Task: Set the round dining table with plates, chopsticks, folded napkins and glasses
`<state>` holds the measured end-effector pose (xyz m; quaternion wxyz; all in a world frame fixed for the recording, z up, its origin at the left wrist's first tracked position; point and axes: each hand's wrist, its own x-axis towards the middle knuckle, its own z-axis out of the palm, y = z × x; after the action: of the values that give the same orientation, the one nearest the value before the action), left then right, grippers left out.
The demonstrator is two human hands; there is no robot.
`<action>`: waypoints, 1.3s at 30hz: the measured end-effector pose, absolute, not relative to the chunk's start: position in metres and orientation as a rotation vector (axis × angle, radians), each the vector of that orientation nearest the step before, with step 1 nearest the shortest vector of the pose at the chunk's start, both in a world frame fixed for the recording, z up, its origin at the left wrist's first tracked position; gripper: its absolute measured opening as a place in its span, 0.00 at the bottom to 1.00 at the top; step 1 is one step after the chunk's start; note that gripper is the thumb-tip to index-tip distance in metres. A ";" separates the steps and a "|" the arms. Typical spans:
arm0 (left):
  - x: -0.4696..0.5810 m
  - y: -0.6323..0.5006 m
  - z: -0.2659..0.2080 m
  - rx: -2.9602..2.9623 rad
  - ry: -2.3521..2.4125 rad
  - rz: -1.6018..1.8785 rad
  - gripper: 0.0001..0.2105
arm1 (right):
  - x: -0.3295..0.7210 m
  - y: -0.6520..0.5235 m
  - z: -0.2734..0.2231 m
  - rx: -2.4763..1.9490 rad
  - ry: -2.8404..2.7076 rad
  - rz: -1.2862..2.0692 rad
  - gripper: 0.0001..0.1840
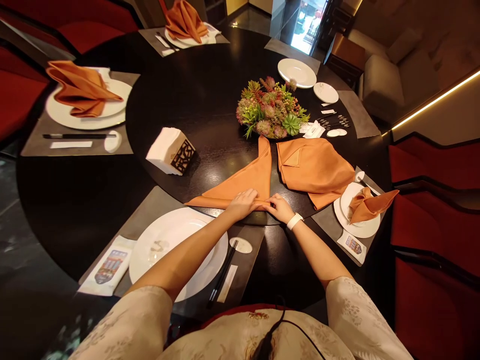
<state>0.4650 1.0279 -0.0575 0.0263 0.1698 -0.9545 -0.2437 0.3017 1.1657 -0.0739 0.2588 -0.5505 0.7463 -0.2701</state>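
An orange cloth napkin (243,177) lies on the dark round turntable (221,115), folded to a triangle with a rolled band along its near edge. My left hand (243,204) presses on that band, its fingers closed over the cloth. Close by on the right, my right hand (279,207) pinches the band's right end between thumb and fingers. Right of the hands sits a pile of orange napkins (318,167). Below my left forearm stands a large white plate (202,230) on a grey placemat (150,207), with black chopsticks (222,275) beside it.
A succulent centrepiece (272,107) and a tissue holder (170,150) stand on the turntable. Folded napkins sit on plates at the left (80,92), far side (186,22) and right (369,205). White plates (297,73) lie at the back. Red chairs (431,295) ring the table.
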 end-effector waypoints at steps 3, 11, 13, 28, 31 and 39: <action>0.467 1.029 -0.053 0.397 -2.998 -0.677 0.14 | 0.295 1.157 -0.075 -1.434 2.009 -0.683 0.10; 0.460 1.014 -0.062 0.339 -2.935 -0.608 0.16 | 0.310 1.161 -0.047 -1.688 2.133 -0.602 0.15; 0.454 1.011 -0.063 0.364 -2.910 -0.566 0.17 | 0.309 1.158 -0.046 -1.694 2.159 -0.526 0.16; 0.438 0.989 -0.063 0.397 -2.963 -0.700 0.18 | 0.285 1.137 -0.048 -1.850 2.120 -0.550 0.19; 0.443 0.992 -0.063 0.440 -2.990 -0.810 0.17 | 0.294 1.146 -0.049 -1.902 2.097 -0.418 0.16; 0.472 1.017 -0.049 0.323 -3.026 -0.790 0.17 | 0.300 1.160 -0.059 -1.711 1.906 -0.607 0.15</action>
<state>0.4715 1.0165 -0.0493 -0.0014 0.1028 -0.9625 -0.2512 0.2997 1.1599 -0.0589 0.2519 -0.6291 0.7006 -0.2233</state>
